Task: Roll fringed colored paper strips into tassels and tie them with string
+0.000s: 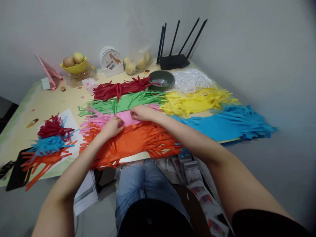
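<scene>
Fingers (pixel 120 124) of both hands tucked into pink strips (pixel 128 118), grip unclear; black object (pixel 6 167) cut by left edge.

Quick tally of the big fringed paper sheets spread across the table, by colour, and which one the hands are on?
Red sheet: 1
Green sheet: 1
Yellow sheet: 1
Blue sheet: 1
Pink sheet: 1
Orange sheet: 1
Total: 6
Left hand and right hand both touch the pink sheet.

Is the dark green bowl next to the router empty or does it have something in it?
Not empty. The dark green bowl stands upright on the table, and something pale and shiny lies on its bottom; what it is cannot be told from this view.
</scene>
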The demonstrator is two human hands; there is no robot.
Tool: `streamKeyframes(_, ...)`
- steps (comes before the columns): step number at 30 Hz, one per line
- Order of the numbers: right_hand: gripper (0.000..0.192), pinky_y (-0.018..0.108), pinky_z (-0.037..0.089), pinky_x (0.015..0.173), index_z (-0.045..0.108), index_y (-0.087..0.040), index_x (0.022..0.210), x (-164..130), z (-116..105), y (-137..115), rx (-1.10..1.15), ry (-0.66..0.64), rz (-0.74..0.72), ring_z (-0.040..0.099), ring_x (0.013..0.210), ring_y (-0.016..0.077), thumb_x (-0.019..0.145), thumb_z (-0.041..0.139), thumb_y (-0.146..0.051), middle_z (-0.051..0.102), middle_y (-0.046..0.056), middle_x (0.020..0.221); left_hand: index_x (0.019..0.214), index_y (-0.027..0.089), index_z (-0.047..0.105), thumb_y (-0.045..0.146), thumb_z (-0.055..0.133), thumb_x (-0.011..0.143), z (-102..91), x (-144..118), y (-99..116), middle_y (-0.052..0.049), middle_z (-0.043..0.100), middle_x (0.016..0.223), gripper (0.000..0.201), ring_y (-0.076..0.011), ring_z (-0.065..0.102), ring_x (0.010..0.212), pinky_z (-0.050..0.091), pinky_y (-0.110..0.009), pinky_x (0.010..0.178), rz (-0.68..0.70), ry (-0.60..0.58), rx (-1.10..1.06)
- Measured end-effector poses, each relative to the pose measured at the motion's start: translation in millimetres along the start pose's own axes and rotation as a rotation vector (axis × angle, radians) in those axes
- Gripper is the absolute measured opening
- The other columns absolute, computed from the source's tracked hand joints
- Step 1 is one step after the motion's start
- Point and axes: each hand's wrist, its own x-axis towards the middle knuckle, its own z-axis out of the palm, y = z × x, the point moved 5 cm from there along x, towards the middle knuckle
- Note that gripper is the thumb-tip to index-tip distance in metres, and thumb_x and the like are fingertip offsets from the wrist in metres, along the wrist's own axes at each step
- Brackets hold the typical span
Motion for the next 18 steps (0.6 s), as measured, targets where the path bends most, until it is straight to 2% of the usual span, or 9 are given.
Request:
streamKeyframes(4, 0.036, 0.028, 0.043, 0.087, 0.067, -0.017, 0.127, -3.8, 1.9, -21.8, -0.072, 0.005, -0.112, 0.065, 0.115, 0.0251, 0.094, 0.060, -0.028, 0.071, 0.014, 0.125, 0.102, 0.011, 0.075, 0.023, 0.052, 0.084, -2.3, 0.0, 1.4, -0.017, 0.070, 0.109, 0.031, -0.0291, 0.064, 0.107, 0.050, -0.041, 0.101, -0.013, 0.017, -0.006)
streamKeyframes(9, 0.032, 0.031, 0.045, 0.081, 0.073, -0.015, 0.118, -0.8, 16.3, -25.7, -0.194, -0.087, -0.139, 0.069, 0.105, 0.0272, 0.090, 0.058, -0.016, 0.074, 0.016, 0.115, 0.097, 0.014, 0.076, 0.019, 0.051, 0.080, -6.6, -2.0, 3.2, -0.014, 0.072, 0.107, 0.030, -0.0280, 0.065, 0.107, 0.050, -0.039, 0.102, 0.002, -0.026, -0.028)
streamKeyframes(12, 0.034, 0.030, 0.044, 0.081, 0.071, -0.016, 0.120, -0.3, 22.1, -21.9, -0.207, -0.097, -0.169, 0.069, 0.106, 0.0263, 0.089, 0.058, -0.018, 0.073, 0.016, 0.119, 0.082, 0.017, 0.076, 0.021, 0.053, 0.080, -7.8, -8.2, 3.0, -0.012, 0.072, 0.118, 0.024, -0.0261, 0.066, 0.111, 0.050, -0.036, 0.103, 0.023, -0.077, -0.060)
streamKeyframes(15, 0.033, 0.031, 0.043, 0.080, 0.072, -0.014, 0.119, -0.3, 24.4, -20.0, -0.200, -0.078, -0.167, 0.068, 0.106, 0.0268, 0.092, 0.052, -0.019, 0.072, 0.018, 0.120, 0.073, 0.017, 0.074, 0.029, 0.053, 0.082, -7.4, -16.5, 2.2, -0.013, 0.066, 0.134, 0.026, -0.0268, 0.066, 0.115, 0.050, -0.035, 0.102, 0.010, -0.100, -0.092)
streamKeyframes(18, 0.035, 0.030, 0.041, 0.078, 0.073, -0.013, 0.116, -0.5, 22.1, -19.0, -0.166, -0.044, -0.125, 0.068, 0.104, 0.0257, 0.095, 0.046, -0.017, 0.074, 0.018, 0.116, 0.066, 0.018, 0.070, 0.034, 0.053, 0.083, -5.5, -23.1, 3.1, -0.013, 0.065, 0.137, 0.029, -0.0273, 0.066, 0.116, 0.050, -0.036, 0.103, -0.006, -0.101, -0.120)
